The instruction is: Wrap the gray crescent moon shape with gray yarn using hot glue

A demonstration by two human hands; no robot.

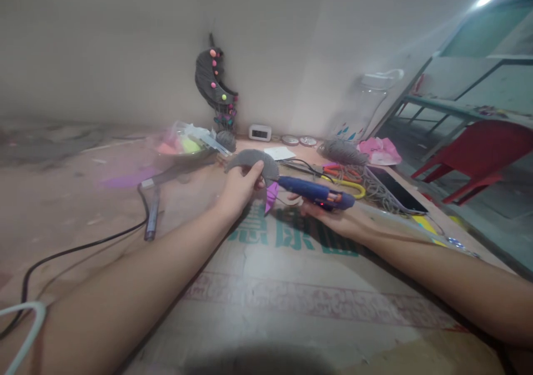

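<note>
Pinched between the thumb and fingers of my left hand (245,183) is a grey yarn-wrapped crescent (252,157), its curve facing up. My right hand (322,214) grips a blue hot glue gun (310,189) from below, and a small red light glows on its body. The glue gun's nozzle points left, at the crescent's right end; whether they touch I cannot tell. A purple pointed piece (271,197) shows just below the nozzle, between my hands.
A finished-looking crescent with pompoms (206,78) hangs on the wall. Behind my hands are a bag of colourful pompoms (179,145), a small clock (260,133) and a grey yarn skein (343,152). Scissors (350,186) and a phone (395,189) lie right; a black cable (87,246) runs left.
</note>
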